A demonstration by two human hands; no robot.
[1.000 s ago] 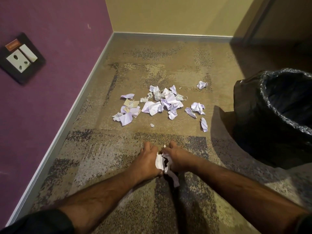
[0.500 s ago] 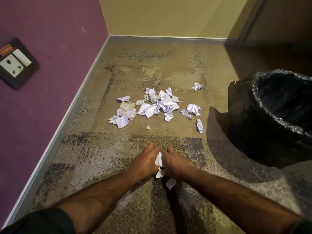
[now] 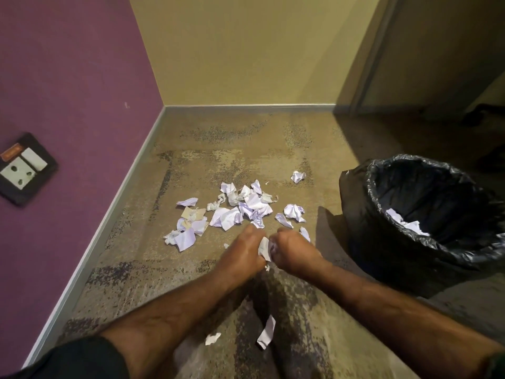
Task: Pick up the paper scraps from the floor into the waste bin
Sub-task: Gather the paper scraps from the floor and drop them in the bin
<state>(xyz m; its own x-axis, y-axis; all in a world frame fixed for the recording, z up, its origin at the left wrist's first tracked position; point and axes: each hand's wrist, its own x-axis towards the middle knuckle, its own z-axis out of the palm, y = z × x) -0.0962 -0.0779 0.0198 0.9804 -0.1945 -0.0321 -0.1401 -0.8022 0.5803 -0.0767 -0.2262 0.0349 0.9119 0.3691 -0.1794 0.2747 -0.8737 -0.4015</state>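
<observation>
My left hand [image 3: 241, 251] and my right hand [image 3: 293, 251] are pressed together above the carpet, both closed on a wad of white paper scraps [image 3: 264, 248] held between them. Beyond them, a pile of crumpled white and lilac paper scraps [image 3: 235, 212] lies on the floor. One lone scrap [image 3: 297, 176] sits farther back. Two loose scraps lie under my forearms: a long one [image 3: 266, 333] and a small one [image 3: 212, 338]. The waste bin [image 3: 355, 203], lined with a black bag, stands to the right with some paper [image 3: 405, 224] inside.
A purple wall with a grey skirting board [image 3: 109, 212] runs along the left and carries a socket plate [image 3: 23, 169]. A yellow wall closes the far side. A dark doorway area [image 3: 437, 77] lies at the back right. The floor is patterned beige and grey carpet.
My hands have lifted off the carpet with the wad and moved forward, toward the pile. Two scraps now lie on the floor below my forearms. The view has tilted up.
</observation>
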